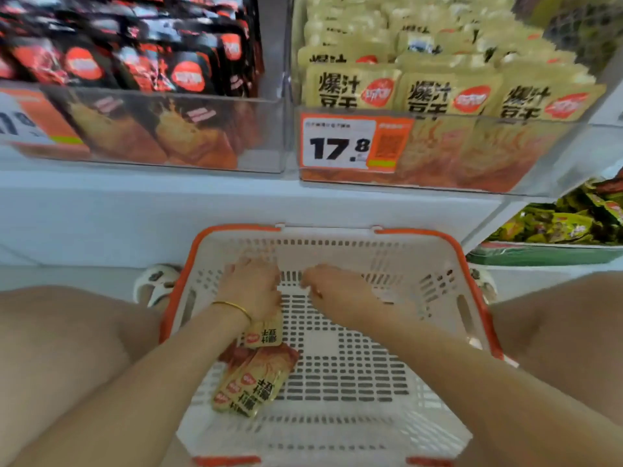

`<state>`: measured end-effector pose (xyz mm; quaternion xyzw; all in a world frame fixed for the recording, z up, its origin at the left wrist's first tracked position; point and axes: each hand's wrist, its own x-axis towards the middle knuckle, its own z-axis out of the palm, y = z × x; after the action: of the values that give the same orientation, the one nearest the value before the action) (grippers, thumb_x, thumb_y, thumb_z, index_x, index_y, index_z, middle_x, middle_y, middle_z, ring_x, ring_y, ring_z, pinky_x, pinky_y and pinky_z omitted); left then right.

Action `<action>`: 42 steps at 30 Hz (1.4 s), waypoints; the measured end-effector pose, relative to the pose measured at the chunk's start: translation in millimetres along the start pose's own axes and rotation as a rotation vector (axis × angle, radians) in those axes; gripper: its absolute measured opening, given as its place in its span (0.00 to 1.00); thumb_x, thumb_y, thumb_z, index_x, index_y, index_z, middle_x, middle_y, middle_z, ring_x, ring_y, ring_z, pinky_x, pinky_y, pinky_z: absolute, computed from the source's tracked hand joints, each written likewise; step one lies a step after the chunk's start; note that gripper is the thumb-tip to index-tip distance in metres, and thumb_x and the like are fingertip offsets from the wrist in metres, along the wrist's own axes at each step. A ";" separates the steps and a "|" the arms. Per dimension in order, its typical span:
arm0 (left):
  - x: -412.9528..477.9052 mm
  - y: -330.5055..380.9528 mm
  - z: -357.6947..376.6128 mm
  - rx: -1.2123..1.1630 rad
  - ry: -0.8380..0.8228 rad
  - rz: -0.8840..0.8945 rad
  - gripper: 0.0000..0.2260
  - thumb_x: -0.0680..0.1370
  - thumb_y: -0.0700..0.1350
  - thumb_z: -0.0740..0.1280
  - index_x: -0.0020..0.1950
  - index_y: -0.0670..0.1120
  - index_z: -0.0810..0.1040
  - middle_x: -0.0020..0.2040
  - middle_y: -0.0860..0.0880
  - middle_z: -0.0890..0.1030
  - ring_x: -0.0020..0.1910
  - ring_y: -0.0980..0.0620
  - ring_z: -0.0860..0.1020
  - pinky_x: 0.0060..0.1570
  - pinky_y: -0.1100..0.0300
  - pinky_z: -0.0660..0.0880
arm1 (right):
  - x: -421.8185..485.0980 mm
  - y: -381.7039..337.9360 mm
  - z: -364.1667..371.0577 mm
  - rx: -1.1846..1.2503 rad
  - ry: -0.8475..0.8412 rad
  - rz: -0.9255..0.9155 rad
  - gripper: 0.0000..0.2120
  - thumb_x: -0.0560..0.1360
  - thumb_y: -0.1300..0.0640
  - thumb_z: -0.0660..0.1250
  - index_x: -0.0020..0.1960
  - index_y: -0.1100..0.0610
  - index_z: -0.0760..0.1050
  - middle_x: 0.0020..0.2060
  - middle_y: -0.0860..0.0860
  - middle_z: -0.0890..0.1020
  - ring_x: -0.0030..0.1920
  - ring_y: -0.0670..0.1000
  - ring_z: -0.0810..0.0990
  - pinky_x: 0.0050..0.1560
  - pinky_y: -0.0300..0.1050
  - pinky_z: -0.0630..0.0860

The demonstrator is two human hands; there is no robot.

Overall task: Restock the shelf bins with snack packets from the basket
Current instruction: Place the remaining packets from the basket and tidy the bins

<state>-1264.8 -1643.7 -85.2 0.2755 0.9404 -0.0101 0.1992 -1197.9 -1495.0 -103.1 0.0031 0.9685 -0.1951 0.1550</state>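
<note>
A white basket with an orange rim (pixel 421 234) sits on the floor between my knees. Inside, at its left, lies a small stack of yellow snack packets (pixel 249 382). My left hand (pixel 251 288), with a gold bangle on the wrist, is low in the basket with its fingers curled, and it grips another yellow packet (pixel 264 335) that sticks out under the wrist. My right hand (pixel 340 293) hovers beside it, fingers loosely stretched towards the left hand and holding nothing. Above, a clear shelf bin (pixel 526 156) is packed with the same yellow packets (pixel 438 96).
A second clear bin (pixel 263 136) at upper left holds black and red packets (pixel 135 65). A 17.8 price tag (pixel 337 146) fronts the yellow bin. Green packets (pixel 556 224) lie on a lower shelf at right. The white shelf base (pixel 168 210) stands behind the basket.
</note>
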 end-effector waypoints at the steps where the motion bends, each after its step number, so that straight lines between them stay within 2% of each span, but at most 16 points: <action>1: 2.2 -5.9 7.3 0.019 -0.050 -0.023 0.12 0.79 0.47 0.59 0.61 0.49 0.74 0.63 0.47 0.74 0.65 0.44 0.67 0.63 0.49 0.64 | 8.1 0.6 24.3 -0.011 -0.129 0.015 0.15 0.79 0.59 0.56 0.65 0.54 0.70 0.62 0.54 0.74 0.60 0.56 0.74 0.54 0.48 0.73; 4: 3.5 -15.9 23.3 0.003 -0.078 -0.050 0.11 0.80 0.46 0.58 0.61 0.48 0.73 0.62 0.46 0.75 0.64 0.43 0.69 0.61 0.50 0.66 | 26.2 -0.4 98.5 0.037 -0.369 0.080 0.19 0.79 0.55 0.59 0.69 0.53 0.67 0.67 0.53 0.71 0.65 0.57 0.72 0.60 0.50 0.73; 6: 6.4 -19.9 34.2 -0.039 -0.105 -0.069 0.12 0.80 0.46 0.58 0.62 0.49 0.73 0.62 0.46 0.75 0.64 0.43 0.68 0.63 0.50 0.66 | 34.5 -8.5 140.3 -0.013 -0.461 0.027 0.21 0.77 0.51 0.62 0.69 0.52 0.66 0.67 0.53 0.71 0.64 0.58 0.72 0.59 0.53 0.74; 9: 10.2 -23.4 46.3 -0.021 -0.155 -0.079 0.12 0.80 0.44 0.55 0.59 0.48 0.75 0.61 0.45 0.75 0.63 0.43 0.69 0.61 0.49 0.66 | 39.6 -23.2 184.3 -0.209 -0.557 -0.143 0.35 0.74 0.60 0.67 0.76 0.51 0.53 0.73 0.53 0.60 0.70 0.60 0.64 0.65 0.56 0.70; 12: 13.7 -28.7 55.0 -0.002 -0.156 -0.085 0.12 0.80 0.43 0.56 0.62 0.47 0.73 0.61 0.45 0.74 0.63 0.44 0.68 0.61 0.50 0.67 | 38.7 -36.0 200.5 -0.333 -0.522 -0.149 0.39 0.74 0.62 0.67 0.77 0.51 0.48 0.74 0.55 0.57 0.72 0.61 0.58 0.70 0.58 0.62; 16: 15.5 -33.4 57.8 -0.008 -0.133 -0.094 0.13 0.80 0.44 0.57 0.63 0.48 0.73 0.61 0.46 0.74 0.63 0.44 0.68 0.61 0.51 0.68 | 31.6 -38.4 208.6 -0.336 -0.397 -0.140 0.29 0.78 0.63 0.58 0.77 0.56 0.52 0.74 0.56 0.56 0.70 0.62 0.60 0.72 0.57 0.59; 19: 13.5 -32.9 58.2 -0.037 -0.126 -0.093 0.13 0.80 0.44 0.56 0.63 0.47 0.72 0.60 0.45 0.74 0.62 0.44 0.68 0.60 0.51 0.67 | 25.8 -30.2 208.8 -0.311 -0.390 -0.174 0.32 0.77 0.65 0.60 0.77 0.57 0.51 0.76 0.54 0.53 0.70 0.61 0.60 0.70 0.57 0.61; 24: 9.5 -31.4 57.9 -0.044 -0.156 -0.094 0.13 0.80 0.43 0.55 0.63 0.47 0.72 0.61 0.45 0.73 0.62 0.44 0.67 0.60 0.51 0.67 | 14.3 -19.6 210.8 -0.404 -0.457 -0.081 0.30 0.74 0.59 0.66 0.72 0.58 0.59 0.66 0.56 0.68 0.65 0.59 0.67 0.62 0.54 0.68; 26: 9.1 -29.1 57.2 -0.050 -0.162 -0.087 0.13 0.79 0.42 0.55 0.63 0.46 0.72 0.61 0.45 0.73 0.63 0.44 0.67 0.60 0.51 0.66 | 15.9 -12.3 206.7 -0.344 -0.436 -0.002 0.22 0.74 0.58 0.66 0.66 0.58 0.67 0.60 0.56 0.72 0.61 0.58 0.71 0.59 0.52 0.69; 28: 8.7 -25.8 56.6 -0.072 -0.176 -0.076 0.12 0.79 0.42 0.55 0.61 0.46 0.72 0.60 0.45 0.74 0.61 0.44 0.68 0.59 0.51 0.67 | 19.3 -1.7 192.1 -0.140 -0.432 0.064 0.06 0.75 0.62 0.64 0.51 0.57 0.73 0.50 0.54 0.75 0.55 0.57 0.75 0.51 0.47 0.70; 30: 10.1 -21.9 57.6 -0.114 -0.212 -0.070 0.09 0.79 0.41 0.55 0.56 0.45 0.72 0.56 0.44 0.76 0.52 0.45 0.72 0.54 0.52 0.71 | 19.9 11.6 166.8 0.127 -0.415 0.138 0.04 0.74 0.63 0.64 0.41 0.59 0.71 0.42 0.53 0.73 0.48 0.54 0.74 0.44 0.44 0.69; 33: 14.1 -12.1 52.6 -0.184 -0.315 -0.063 0.05 0.79 0.43 0.58 0.48 0.44 0.73 0.44 0.45 0.76 0.38 0.50 0.70 0.37 0.59 0.68 | 13.6 26.2 114.6 0.534 -0.249 0.268 0.03 0.74 0.63 0.68 0.47 0.62 0.75 0.44 0.56 0.76 0.46 0.52 0.73 0.44 0.45 0.71; 36: 14.8 2.0 29.3 -0.278 -0.313 -0.038 0.12 0.79 0.45 0.62 0.37 0.46 0.65 0.35 0.49 0.67 0.32 0.52 0.66 0.31 0.61 0.62 | 7.4 29.4 59.7 0.774 -0.135 0.305 0.06 0.73 0.64 0.69 0.50 0.60 0.76 0.48 0.58 0.80 0.48 0.54 0.78 0.50 0.52 0.77; 38: 12.0 10.7 2.0 -0.310 -0.200 0.024 0.12 0.78 0.43 0.63 0.36 0.46 0.65 0.35 0.48 0.68 0.33 0.51 0.68 0.32 0.60 0.62 | 0.9 26.1 21.1 0.801 -0.058 0.263 0.10 0.73 0.65 0.69 0.54 0.64 0.76 0.49 0.60 0.81 0.49 0.57 0.80 0.55 0.58 0.76; 39: 10.0 14.0 -16.0 -0.324 -0.129 0.065 0.10 0.78 0.42 0.63 0.38 0.44 0.68 0.36 0.48 0.70 0.35 0.49 0.70 0.33 0.59 0.64 | -3.6 23.2 -0.4 0.777 -0.009 0.219 0.11 0.73 0.65 0.69 0.55 0.63 0.75 0.49 0.59 0.81 0.50 0.57 0.80 0.55 0.57 0.75; 42: -7.3 22.6 -83.3 -0.372 0.055 0.211 0.05 0.77 0.42 0.66 0.42 0.44 0.73 0.37 0.50 0.71 0.38 0.49 0.72 0.34 0.62 0.65 | -24.9 8.2 -67.3 0.736 0.183 0.063 0.13 0.72 0.67 0.69 0.54 0.58 0.74 0.46 0.49 0.80 0.48 0.49 0.80 0.49 0.43 0.77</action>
<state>-1278.2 -1617.6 -3.6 0.3310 0.8972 0.1918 0.2206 -1193.8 -1460.6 -39.7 0.1059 0.8429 -0.5239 0.0621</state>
